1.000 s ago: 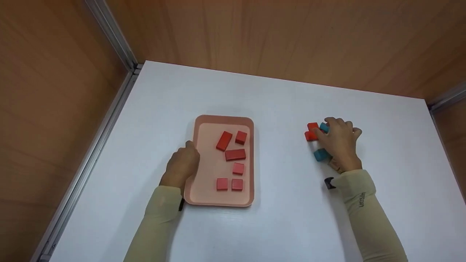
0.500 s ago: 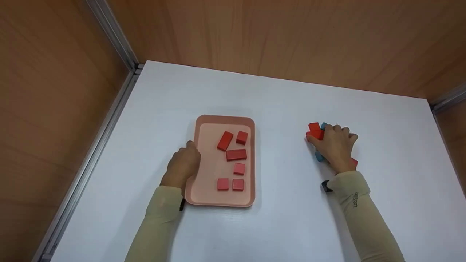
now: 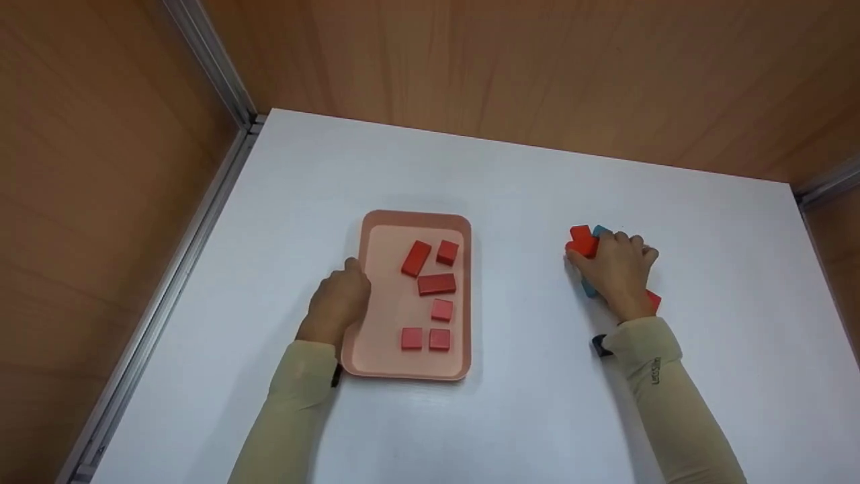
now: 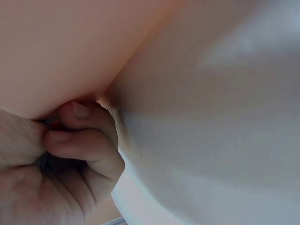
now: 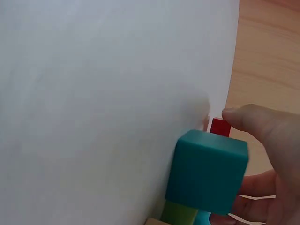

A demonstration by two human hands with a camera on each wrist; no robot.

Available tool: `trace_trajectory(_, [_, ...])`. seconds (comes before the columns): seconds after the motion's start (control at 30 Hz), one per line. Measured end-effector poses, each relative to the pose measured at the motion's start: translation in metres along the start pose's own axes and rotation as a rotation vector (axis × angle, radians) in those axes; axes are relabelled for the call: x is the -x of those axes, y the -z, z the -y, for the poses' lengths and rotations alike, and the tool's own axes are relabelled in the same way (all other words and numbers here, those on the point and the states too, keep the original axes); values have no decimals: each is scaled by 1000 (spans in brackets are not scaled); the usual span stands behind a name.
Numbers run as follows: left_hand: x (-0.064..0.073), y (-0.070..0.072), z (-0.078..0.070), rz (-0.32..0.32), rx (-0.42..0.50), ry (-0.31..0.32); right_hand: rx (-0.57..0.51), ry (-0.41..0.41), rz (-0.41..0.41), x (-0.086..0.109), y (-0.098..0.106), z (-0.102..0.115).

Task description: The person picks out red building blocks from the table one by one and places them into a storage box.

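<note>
Right hand [image 3: 617,269] grips matte cubes [image 3: 582,242]; left hand [image 3: 339,302] holds smooth rectangular tray [image 3: 376,363]

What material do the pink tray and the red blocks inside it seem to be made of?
The pink tray looks like moulded plastic with a matte finish: one even colour, rounded corners and a smooth raised rim. The red blocks look like painted wood, probably: sharp square edges and flat, opaque colour. No grain shows, so solid plastic is also possible.
</note>
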State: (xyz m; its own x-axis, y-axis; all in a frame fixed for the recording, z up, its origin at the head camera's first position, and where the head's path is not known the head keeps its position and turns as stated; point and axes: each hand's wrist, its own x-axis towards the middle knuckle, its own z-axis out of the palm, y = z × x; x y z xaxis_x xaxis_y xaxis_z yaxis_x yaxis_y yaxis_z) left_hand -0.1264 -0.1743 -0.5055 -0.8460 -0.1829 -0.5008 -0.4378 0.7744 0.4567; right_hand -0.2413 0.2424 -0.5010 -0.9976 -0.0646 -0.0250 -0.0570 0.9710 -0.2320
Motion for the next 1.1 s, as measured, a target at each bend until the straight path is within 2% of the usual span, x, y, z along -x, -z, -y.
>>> trace_trajectory(0.17, [-1, 0, 0, 4, 0, 7, -32, 33, -39, 3, 7, 12])
trace_trajectory(0.27, [-1, 0, 1, -9, -13, -13, -54, 59, -61, 5, 13, 23])
trace_trajectory(0.47, [-1, -1, 2, -17, 6, -19, -92, 125, -30, 11, 25, 55])
trace_trajectory(0.63, [-1, -2, 2, -2, 29, -3, -128, 232, -14, 20, 24, 86])
trace_trajectory(0.9, [-1, -2, 0, 10, 42, 17, -86, 424, -7, 37, 16, 138])
trace_trajectory(1.1, [-1, -4, -4, 12, 57, 6, -55, 575, 2, 50, 6, 170])
